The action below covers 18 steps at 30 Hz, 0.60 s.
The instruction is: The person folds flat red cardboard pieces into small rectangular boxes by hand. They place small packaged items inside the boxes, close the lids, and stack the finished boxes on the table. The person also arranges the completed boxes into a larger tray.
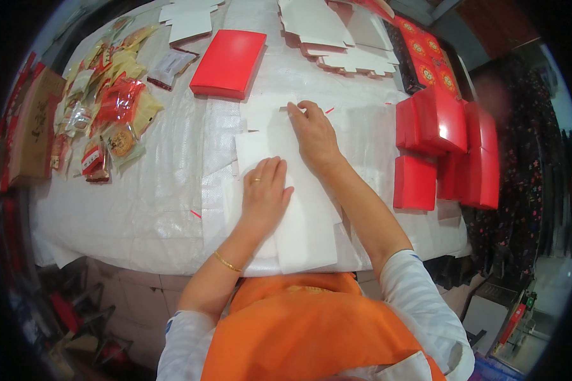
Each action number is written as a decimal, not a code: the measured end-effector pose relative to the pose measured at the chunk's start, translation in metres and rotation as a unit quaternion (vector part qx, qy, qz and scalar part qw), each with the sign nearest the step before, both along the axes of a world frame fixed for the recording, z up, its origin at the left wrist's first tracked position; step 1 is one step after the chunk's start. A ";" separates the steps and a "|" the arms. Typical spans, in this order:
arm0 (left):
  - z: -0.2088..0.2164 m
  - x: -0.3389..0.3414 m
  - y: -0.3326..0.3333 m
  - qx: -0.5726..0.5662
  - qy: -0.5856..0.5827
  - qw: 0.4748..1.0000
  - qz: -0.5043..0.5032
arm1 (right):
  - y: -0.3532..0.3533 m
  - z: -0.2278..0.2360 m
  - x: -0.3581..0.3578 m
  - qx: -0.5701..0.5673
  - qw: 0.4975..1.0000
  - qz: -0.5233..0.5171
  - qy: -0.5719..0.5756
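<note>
A flat white cardboard box blank [305, 235] lies in front of me on the table, its near end reaching the table's edge. My left hand [265, 193] rests flat on its left part, fingers stretched out and a ring on one of them. At the far end, my right hand [314, 136] bends its thumb and fingers around a small flap of the cardboard in a pinch. Just beyond the hands sits a closed red box [230, 63].
Packaged pastries [111, 108] are heaped at the left beside a brown carton [37, 127]. Several red boxes [435, 120] are stacked at the right. More white box blanks [324, 28] lie at the back, near dark boxes with red-and-gold patterns [426, 54]. A white sheet [133, 216] covers the table.
</note>
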<state>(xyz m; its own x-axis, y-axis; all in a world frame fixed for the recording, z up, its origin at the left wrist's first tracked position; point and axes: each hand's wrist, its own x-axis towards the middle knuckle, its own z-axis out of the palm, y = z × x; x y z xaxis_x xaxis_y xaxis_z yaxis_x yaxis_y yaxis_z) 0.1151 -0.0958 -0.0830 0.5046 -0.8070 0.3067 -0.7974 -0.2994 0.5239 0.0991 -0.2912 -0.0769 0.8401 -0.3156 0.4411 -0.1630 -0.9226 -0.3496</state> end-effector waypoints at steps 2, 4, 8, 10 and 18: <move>0.000 0.000 0.000 0.000 0.002 1.000 0.000 | -0.001 0.000 0.001 -0.005 1.000 -0.005 0.010; 0.000 0.000 -0.001 0.001 0.003 1.000 0.000 | -0.003 -0.003 0.003 -0.015 1.000 -0.017 0.008; 0.000 0.000 -0.001 0.000 0.001 1.000 -0.002 | -0.008 -0.002 0.005 -0.032 0.999 -0.004 0.017; 0.000 0.001 -0.001 -0.002 0.000 1.000 -0.002 | -0.005 -0.002 0.005 -0.039 0.999 -0.004 0.017; 0.000 0.001 -0.001 -0.005 0.006 1.000 -0.006 | -0.004 -0.001 0.001 -0.032 0.999 0.004 0.011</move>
<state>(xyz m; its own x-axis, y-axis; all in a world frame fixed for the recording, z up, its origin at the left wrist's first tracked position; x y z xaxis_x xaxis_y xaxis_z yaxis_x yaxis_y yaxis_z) 0.1162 -0.0970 -0.0826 0.4985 -0.8100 0.3090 -0.7947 -0.2846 0.5361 0.1006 -0.2953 -0.0775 0.8523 -0.2802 0.4418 -0.1618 -0.9442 -0.2868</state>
